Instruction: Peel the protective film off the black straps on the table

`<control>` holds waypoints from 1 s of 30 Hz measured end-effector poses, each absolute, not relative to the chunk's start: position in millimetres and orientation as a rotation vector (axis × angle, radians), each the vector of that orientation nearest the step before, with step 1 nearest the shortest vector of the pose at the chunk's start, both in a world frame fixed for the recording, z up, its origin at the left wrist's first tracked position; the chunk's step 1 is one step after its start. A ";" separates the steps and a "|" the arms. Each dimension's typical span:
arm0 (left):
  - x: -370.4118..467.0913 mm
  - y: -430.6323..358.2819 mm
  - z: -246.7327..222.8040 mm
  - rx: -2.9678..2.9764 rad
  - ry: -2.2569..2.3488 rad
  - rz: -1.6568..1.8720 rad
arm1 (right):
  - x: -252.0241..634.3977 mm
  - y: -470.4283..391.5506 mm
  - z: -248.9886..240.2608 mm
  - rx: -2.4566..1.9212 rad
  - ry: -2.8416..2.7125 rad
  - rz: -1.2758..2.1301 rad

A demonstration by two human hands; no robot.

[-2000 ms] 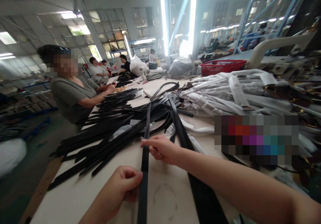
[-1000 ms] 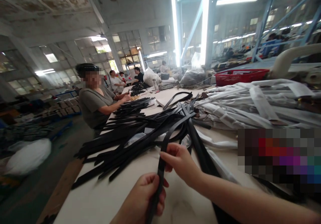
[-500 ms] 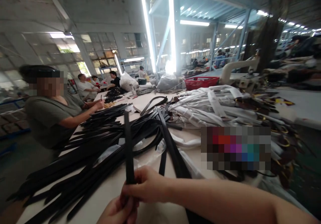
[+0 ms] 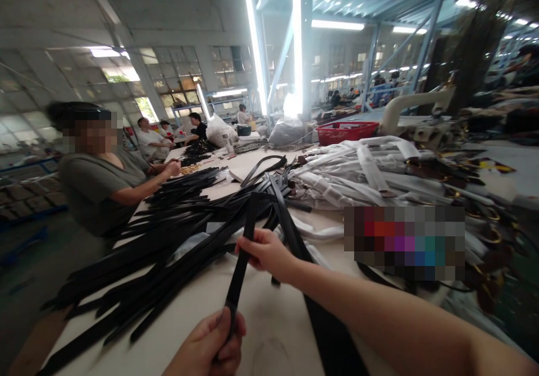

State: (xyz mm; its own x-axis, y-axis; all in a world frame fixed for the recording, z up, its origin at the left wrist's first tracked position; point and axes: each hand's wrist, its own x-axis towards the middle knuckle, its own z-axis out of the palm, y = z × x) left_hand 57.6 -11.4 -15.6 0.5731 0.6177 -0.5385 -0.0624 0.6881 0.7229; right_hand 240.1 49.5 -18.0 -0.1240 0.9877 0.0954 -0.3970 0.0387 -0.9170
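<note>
both hands grasp one black strap (image 4: 241, 264), which runs slanted between them just above the bench (image 4: 273, 331). the left hand (image 4: 210, 345), low and near the body, is clenched around the strap's lower part, fingers folded over it. the right hand (image 4: 265, 252), further out and a little to the right, pinches the same strap higher up between thumb and fingers, and the strap's free end rises past that hand toward the heap beyond. just past and to the left of the hands lies a wide pile of black straps (image 4: 177, 230), fanned out across the bench, some of them reaching the near left edge. another dark strap (image 4: 332, 336) lies flat on the bench under the right forearm. well beyond the right hand, to its right, sits a mound of white straps (image 4: 362, 174), with a red basket (image 4: 347, 132) behind it. across the pile, left of the hands, a person in a grey shirt (image 4: 95, 188) sits with an arm stretched onto the bench.
</note>
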 end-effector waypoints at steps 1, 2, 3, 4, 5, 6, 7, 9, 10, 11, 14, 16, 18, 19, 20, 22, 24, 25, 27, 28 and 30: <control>57.2 -11.8 -13.1 0.711 0.883 0.451 | 233.7 43.9 -21.3 -0.782 -1.123 1.523; 56.9 -12.3 -11.0 0.712 0.883 0.458 | 229.0 39.7 -23.9 -0.773 -1.224 1.623; 56.8 -12.9 -9.0 0.714 0.879 0.461 | 226.4 37.4 -25.5 -0.763 -1.306 1.698; 57.0 -13.5 -7.4 0.717 0.878 0.460 | 225.9 37.4 -26.1 -0.757 -1.334 1.723; 57.2 -14.1 -6.1 0.721 0.881 0.464 | 227.4 39.5 -25.9 -0.758 -1.301 1.694; 57.4 -14.8 -5.2 0.723 0.886 0.461 | 230.2 43.1 -25.1 -0.766 -1.227 1.626; 57.6 -15.4 -4.6 0.724 0.892 0.462 | 233.5 47.2 -24.2 -0.775 -1.141 1.546; 57.6 -16.2 -4.3 0.725 0.904 0.467 | 238.3 52.6 -23.1 -0.789 -1.022 1.442; 57.5 -16.3 -4.4 0.726 0.907 0.475 | 238.6 52.5 -23.2 -0.794 -1.033 1.448; 57.3 -16.2 -4.7 0.729 0.906 0.486 | 237.2 50.1 -23.8 -0.798 -1.092 1.492; 55.9 -14.8 -6.3 0.749 0.903 0.529 | 226.8 34.6 -26.9 -0.802 -1.340 1.648; 53.7 -13.0 -7.8 0.756 0.889 0.531 | 219.5 25.1 -28.8 -0.806 -1.469 1.639; 49.9 -10.3 -9.5 0.761 0.874 0.504 | 215.1 21.8 -30.1 -0.797 -1.544 1.561; 47.5 -8.6 -10.1 0.771 0.868 0.490 | 214.3 22.7 -30.4 -0.796 -1.586 1.514; 45.2 -6.7 -10.4 0.792 0.863 0.478 | 214.6 24.9 -30.4 -0.805 -1.616 1.470; 41.6 -3.5 -9.3 0.862 0.857 0.444 | 219.1 31.4 -29.2 -0.871 -1.619 1.372; 41.0 -4.0 -5.8 0.956 0.849 0.389 | 228.3 36.9 -27.0 -0.979 -1.557 1.237; 41.4 -6.7 -3.2 1.002 0.854 0.363 | 233.8 38.6 -26.2 -1.027 -1.519 1.164; 40.8 -17.9 3.3 1.057 0.893 0.374 | 243.3 39.8 -25.5 -1.097 -1.429 1.007; 38.0 -27.2 7.0 1.053 0.927 0.432 | 245.7 39.3 -25.6 -1.106 -1.396 0.995; 24.4 -56.3 14.4 1.012 1.003 0.587 | 244.7 35.5 -26.3 -1.073 -1.392 1.121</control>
